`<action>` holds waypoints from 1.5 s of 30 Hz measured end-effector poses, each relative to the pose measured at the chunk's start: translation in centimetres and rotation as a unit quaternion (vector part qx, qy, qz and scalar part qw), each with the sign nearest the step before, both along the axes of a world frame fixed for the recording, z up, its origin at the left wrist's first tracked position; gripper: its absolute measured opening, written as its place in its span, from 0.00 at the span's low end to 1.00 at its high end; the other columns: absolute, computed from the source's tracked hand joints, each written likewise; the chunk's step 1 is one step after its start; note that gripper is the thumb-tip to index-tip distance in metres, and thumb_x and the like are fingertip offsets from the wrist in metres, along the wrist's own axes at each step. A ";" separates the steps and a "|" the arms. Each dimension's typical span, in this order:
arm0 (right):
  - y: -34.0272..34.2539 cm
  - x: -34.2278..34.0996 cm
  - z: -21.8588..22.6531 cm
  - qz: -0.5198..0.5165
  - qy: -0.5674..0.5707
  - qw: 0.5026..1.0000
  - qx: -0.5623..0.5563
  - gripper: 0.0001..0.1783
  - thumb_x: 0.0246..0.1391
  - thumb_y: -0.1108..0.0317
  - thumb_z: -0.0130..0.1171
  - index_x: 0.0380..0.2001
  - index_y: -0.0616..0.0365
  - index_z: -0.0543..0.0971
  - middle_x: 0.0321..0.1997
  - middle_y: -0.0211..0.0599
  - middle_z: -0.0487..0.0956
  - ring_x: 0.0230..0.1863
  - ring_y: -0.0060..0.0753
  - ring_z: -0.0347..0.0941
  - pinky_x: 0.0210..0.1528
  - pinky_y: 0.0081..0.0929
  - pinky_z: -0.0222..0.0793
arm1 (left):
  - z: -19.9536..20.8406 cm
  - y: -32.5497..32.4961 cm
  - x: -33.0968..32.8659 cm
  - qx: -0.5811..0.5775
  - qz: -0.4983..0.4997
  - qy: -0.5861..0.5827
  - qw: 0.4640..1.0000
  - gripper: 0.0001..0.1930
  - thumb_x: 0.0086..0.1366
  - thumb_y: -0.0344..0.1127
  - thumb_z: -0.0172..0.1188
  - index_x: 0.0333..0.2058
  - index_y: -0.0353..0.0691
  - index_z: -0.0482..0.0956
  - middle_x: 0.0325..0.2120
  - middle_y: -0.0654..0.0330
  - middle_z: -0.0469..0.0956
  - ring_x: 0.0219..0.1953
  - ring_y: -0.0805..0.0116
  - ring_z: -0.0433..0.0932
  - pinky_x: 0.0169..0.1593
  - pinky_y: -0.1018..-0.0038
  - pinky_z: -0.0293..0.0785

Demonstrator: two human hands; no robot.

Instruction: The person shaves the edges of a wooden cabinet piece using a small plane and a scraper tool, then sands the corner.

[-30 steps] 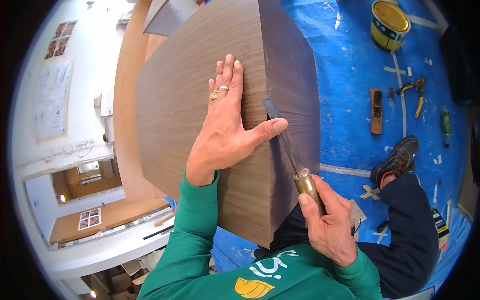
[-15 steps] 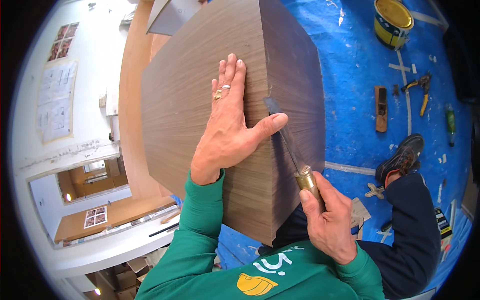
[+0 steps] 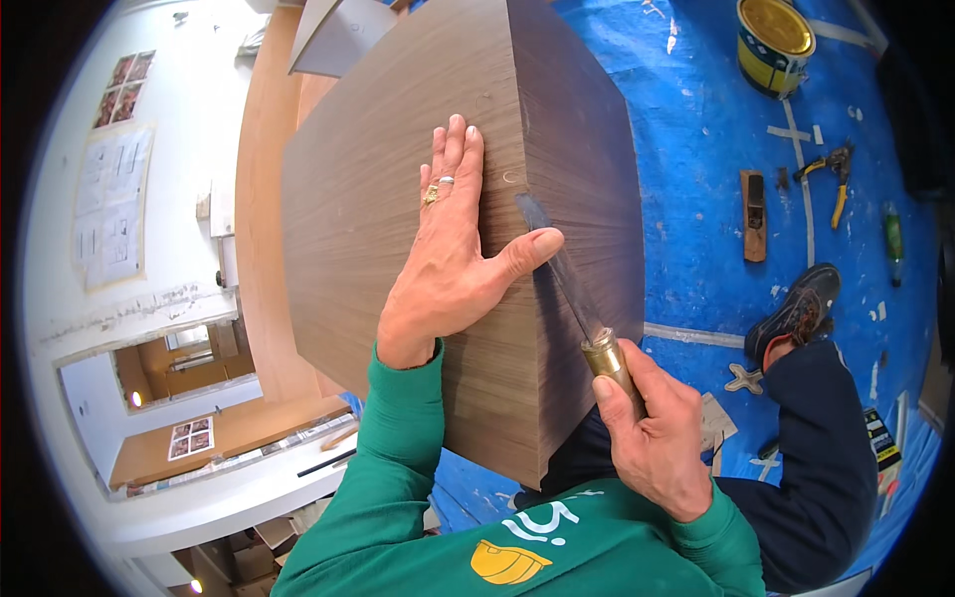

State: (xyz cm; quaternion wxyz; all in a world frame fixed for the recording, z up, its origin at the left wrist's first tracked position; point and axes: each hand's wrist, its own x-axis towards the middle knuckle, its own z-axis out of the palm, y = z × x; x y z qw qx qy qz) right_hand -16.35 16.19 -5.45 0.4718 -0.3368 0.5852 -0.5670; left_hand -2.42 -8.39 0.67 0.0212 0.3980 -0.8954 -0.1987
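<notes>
A large box-shaped piece with brown wood-grain faces point(image 3: 388, 179) stands in front of me, its long corner edge running toward me. My left hand point(image 3: 443, 259) lies flat on its broad face, fingers stretched out, a ring on one finger. The thumb reaches across the edge and rests on the blade of a chisel point(image 3: 570, 289). Around the chisel's handle my right hand point(image 3: 652, 428) is closed, near the close end of the box. The blade lies slanted along the edge, its tip just past my left thumb. A small pale curl point(image 3: 512, 177) shows beside the tip.
Blue sheeting point(image 3: 686, 219) covers the floor at right. On it are a paint tin point(image 3: 776, 45), a wooden hand plane point(image 3: 754, 214), yellow-handled pliers point(image 3: 836, 189) and a green bottle point(image 3: 894, 244). My shoe point(image 3: 796, 313) is nearby. A white wall point(image 3: 179, 90) stands at left.
The chisel's tip and both hands stay almost in place along the edge. A small curl now shows beside the tip. The whole view has shifted slightly.
</notes>
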 end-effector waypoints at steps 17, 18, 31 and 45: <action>-0.4 0.1 -0.5 0.001 0.011 1.000 0.002 0.23 0.72 0.69 0.71 0.65 0.69 0.81 0.46 0.55 0.90 0.39 0.47 0.89 0.43 0.38 0.83 | 0.2 0.4 -0.5 0.002 0.011 0.012 1.000 0.62 0.69 0.61 0.76 0.83 0.25 0.51 0.88 0.40 0.44 0.90 0.48 0.34 0.88 0.50 0.29; -0.4 0.0 -0.5 0.005 0.009 1.000 0.006 0.23 0.72 0.69 0.71 0.65 0.69 0.81 0.46 0.55 0.89 0.39 0.47 0.89 0.43 0.38 0.84 | 0.1 0.4 -0.5 0.001 0.013 0.015 1.000 0.62 0.69 0.61 0.76 0.83 0.25 0.51 0.88 0.40 0.44 0.90 0.48 0.35 0.88 0.50 0.29; 0.1 -0.4 0.1 0.005 0.015 1.000 -0.009 0.22 0.72 0.71 0.70 0.64 0.69 0.81 0.44 0.54 0.90 0.38 0.44 0.88 0.42 0.37 0.83 | 0.3 -0.1 0.2 0.013 -0.011 0.016 1.000 0.67 0.65 0.67 0.77 0.84 0.27 0.50 0.88 0.40 0.43 0.90 0.48 0.34 0.88 0.50 0.28; -0.5 -1.2 0.1 -0.009 0.030 0.999 -0.023 0.22 0.71 0.72 0.70 0.63 0.69 0.81 0.43 0.54 0.89 0.37 0.48 0.88 0.42 0.38 0.83 | 0.2 0.3 -0.5 0.012 0.017 0.018 1.000 0.67 0.67 0.70 0.74 0.82 0.21 0.51 0.87 0.35 0.43 0.90 0.43 0.33 0.88 0.48 0.29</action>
